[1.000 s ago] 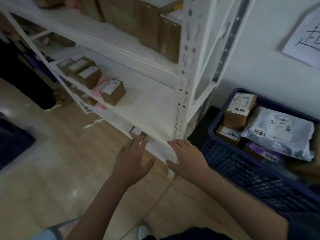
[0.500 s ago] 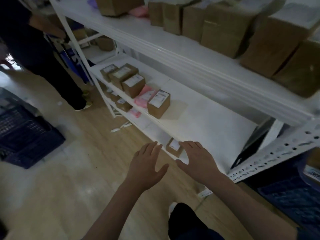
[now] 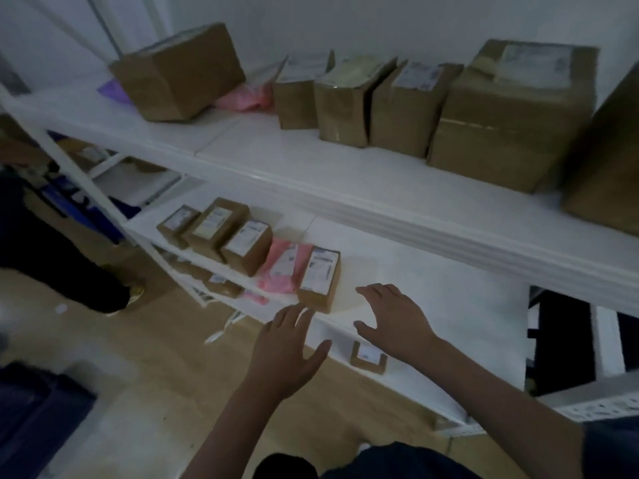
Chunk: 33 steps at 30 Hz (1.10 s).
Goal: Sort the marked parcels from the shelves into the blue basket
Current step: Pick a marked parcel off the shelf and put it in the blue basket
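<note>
The shelves (image 3: 345, 174) are showing plain white across the middle of the frame, against a white wall (image 3: 345, 22) at the top. Brown cardboard boxes (image 3: 508, 115) with white labels are sitting along the upper right, and a pink mailer (image 3: 281, 267) is lying at centre left. A purple packet (image 3: 112, 89) is peeking out at upper left. The floor (image 3: 155, 357) is showing tan wood grain at lower left.

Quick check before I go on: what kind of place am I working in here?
Most likely a parcel storeroom or sorting depot: white metal shelving, rows of labelled cardboard boxes and pink mailer bags stacked on it.
</note>
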Each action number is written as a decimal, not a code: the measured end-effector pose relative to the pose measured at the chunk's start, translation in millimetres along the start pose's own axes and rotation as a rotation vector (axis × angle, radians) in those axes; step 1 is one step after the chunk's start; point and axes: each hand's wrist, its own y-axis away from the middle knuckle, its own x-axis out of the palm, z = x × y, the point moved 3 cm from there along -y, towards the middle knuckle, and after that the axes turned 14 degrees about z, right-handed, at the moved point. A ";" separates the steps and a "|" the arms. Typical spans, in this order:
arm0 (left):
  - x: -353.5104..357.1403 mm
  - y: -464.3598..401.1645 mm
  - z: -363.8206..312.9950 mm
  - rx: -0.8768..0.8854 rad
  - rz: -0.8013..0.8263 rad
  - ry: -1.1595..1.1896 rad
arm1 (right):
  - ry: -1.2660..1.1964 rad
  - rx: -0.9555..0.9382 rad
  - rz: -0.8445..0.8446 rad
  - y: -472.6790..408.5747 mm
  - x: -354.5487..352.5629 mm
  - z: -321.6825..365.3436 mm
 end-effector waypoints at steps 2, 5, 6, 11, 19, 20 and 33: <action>-8.7 -23.2 13.1 0.065 0.016 -0.005 | -0.005 0.065 -0.004 -8.5 -2.5 2.5; -14.9 -59.2 22.6 0.217 0.061 -0.017 | -0.037 0.192 -0.042 -15.6 1.5 3.0; -15.6 -71.1 26.8 0.261 0.085 -0.041 | -0.056 0.238 -0.055 -17.5 4.6 3.6; -9.9 -105.7 56.6 0.478 0.190 -0.133 | -0.223 0.477 -0.141 -16.9 34.2 19.3; 11.2 -96.8 95.8 0.650 0.270 -0.171 | -0.281 0.678 -0.203 9.9 70.6 69.7; 14.7 -92.9 98.6 0.640 0.284 -0.182 | -0.279 0.695 -0.212 13.9 74.2 73.5; 150.1 -90.0 135.0 0.527 0.463 -0.237 | -0.277 0.752 -0.140 20.8 201.1 28.3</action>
